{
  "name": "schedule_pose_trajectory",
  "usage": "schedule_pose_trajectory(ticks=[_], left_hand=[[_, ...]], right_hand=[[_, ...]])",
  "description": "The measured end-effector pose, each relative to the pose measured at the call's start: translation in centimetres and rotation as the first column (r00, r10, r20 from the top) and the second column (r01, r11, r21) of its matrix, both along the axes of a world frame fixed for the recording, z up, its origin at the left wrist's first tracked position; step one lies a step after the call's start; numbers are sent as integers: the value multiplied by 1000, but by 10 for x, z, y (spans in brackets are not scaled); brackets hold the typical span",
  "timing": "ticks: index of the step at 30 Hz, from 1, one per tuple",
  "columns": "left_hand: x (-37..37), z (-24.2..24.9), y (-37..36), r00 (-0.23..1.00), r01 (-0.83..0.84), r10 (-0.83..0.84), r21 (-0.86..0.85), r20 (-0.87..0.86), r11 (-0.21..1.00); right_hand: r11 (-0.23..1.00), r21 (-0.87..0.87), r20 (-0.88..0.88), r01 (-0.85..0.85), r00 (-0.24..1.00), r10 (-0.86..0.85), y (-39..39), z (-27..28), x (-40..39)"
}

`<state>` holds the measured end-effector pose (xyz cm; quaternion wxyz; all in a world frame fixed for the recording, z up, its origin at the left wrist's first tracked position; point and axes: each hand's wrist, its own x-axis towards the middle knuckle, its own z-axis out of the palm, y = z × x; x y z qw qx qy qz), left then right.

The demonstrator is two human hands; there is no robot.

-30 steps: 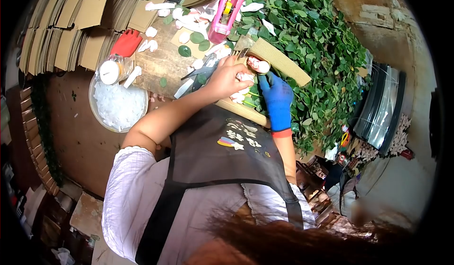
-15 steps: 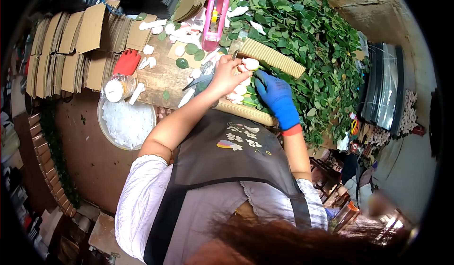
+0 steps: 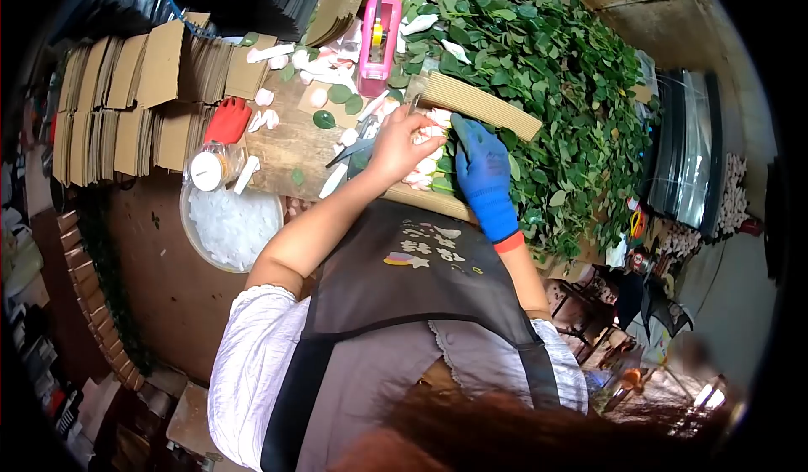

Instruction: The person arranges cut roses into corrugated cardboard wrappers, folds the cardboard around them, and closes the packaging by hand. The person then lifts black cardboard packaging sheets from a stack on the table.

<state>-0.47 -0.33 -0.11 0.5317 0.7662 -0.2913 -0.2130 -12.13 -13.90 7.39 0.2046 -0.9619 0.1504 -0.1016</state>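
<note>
Now, pale pink roses (image 3: 424, 168) before me.
My left hand (image 3: 401, 145) curls at them, my gloved right hand (image 3: 482, 159) just right; I can't tell whether either grips.

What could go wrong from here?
Cut: the bare left hand is working close to a dark bladed tool, probably scissors; a sideways slip could nick the wrist.
Bruising: the pink blooms lie close together by the left fingers, so pressing could crush petals.
Spill: the white-topped jar is near the edge of the table; a swing of the left arm might knock it off.
</note>
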Motion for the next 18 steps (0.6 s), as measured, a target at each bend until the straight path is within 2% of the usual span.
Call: schedule_pose_trajectory(ticks=[3, 6, 7, 10, 11, 14, 15, 16, 18], left_hand=[[2, 7, 1, 1000, 9, -8, 3, -18, 1000], [2, 2, 0, 1000, 1, -1, -13, -26, 1000], [3, 0, 0, 997, 22, -22, -3, -80, 1000], [0, -3, 0, 1000, -11, 11, -8, -4, 1000], [1, 1, 0, 999, 3, -4, -32, -45, 999], [1, 5, 3, 996, 28, -25, 33, -89, 999], [3, 9, 7, 985, 71, -62, 52, -158, 996], [4, 7, 14, 991, 96, -94, 10, -94, 995], [23, -8, 33, 998, 12, -15, -46, -65, 999]], right_hand=[[983, -180, -122, 45, 990, -68, 7, -12, 4], [968, -249, -230, -23, 972, -37, 5, -5, 9], [972, -232, -185, -30, 983, -13, 4, 2, 9], [992, -117, -128, -38, 992, 23, 5, 17, 13], [991, -127, -221, -31, 975, 3, 8, 9, 16], [989, -140, -51, -54, 998, 47, 6, -6, 9], [996, -45, -29, -71, 997, 70, 3, 1, 6], [997, 40, 70, -72, 995, 69, 0, 6, 1], [989, 139, 149, 54, 986, -74, 10, 36, -6]])
